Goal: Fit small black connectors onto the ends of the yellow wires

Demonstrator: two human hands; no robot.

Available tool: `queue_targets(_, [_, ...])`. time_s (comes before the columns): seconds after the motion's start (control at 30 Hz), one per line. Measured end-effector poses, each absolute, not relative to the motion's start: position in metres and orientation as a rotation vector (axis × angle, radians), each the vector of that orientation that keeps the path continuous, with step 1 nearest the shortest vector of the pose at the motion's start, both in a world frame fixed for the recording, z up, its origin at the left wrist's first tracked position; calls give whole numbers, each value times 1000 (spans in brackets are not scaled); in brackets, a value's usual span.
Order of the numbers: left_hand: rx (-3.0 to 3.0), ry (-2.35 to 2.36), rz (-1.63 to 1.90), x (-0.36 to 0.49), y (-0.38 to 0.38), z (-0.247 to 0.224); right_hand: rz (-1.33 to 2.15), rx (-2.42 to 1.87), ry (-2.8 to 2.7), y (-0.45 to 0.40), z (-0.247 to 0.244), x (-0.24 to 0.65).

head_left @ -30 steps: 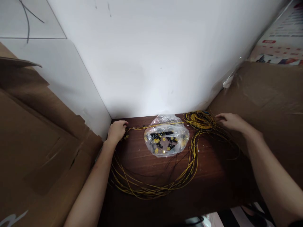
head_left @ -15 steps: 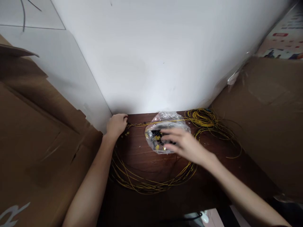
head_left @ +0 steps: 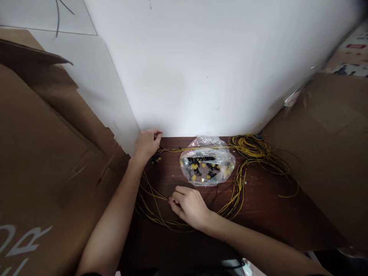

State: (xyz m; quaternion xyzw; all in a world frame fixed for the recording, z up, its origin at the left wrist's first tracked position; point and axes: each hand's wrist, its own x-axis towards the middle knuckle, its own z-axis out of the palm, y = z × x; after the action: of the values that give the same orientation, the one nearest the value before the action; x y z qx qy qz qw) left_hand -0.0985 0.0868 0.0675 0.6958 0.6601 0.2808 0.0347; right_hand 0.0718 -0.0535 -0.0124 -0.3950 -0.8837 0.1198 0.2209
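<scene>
My left hand (head_left: pixel 147 143) is at the back left corner of the brown tabletop, fingers curled closed. What it holds, if anything, is hidden; the ends of a straight run of yellow and black wires (head_left: pixel 172 150) lie just right of it. Below sit small black-and-yellow connectors (head_left: pixel 155 159). My right hand (head_left: pixel 188 205) is over the near side of a large loop of yellow and black wire (head_left: pixel 239 191), its fingertips pinched on a yellow wire. Behind it a clear plastic bag (head_left: pixel 186 174) lies open, with several black and yellow connectors (head_left: pixel 203 165) inside.
A tangled coil of yellow wire (head_left: pixel 248 146) lies at the back right. Cardboard boxes stand on the left (head_left: pixel 54 161) and right (head_left: pixel 322 126). A white wall (head_left: pixel 201 69) rises behind the tabletop (head_left: pixel 267 207).
My right hand has moved from over the plastic bag down and left to the wire loop, and its spread fingers have closed. My left hand stays at the back left corner. The view has shifted slightly.
</scene>
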Motion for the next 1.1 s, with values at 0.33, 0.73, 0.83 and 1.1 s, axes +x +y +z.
queue_targets(0.33, [2154, 2011, 353, -111, 92, 65, 645, -1024, -2241, -43, -14, 86])
queue_targets(0.73, [1876, 2297, -128, -111, 83, 63, 677, -972, -2345, -45, -9, 89])
queue_targets(0.83, [1895, 2312, -121, -110, 84, 58, 667, -968, -2351, -44, -8, 89])
queue_targets(1.1, [1884, 2282, -212, -109, 85, 54, 796, -935, -2270, -40, -6, 92])
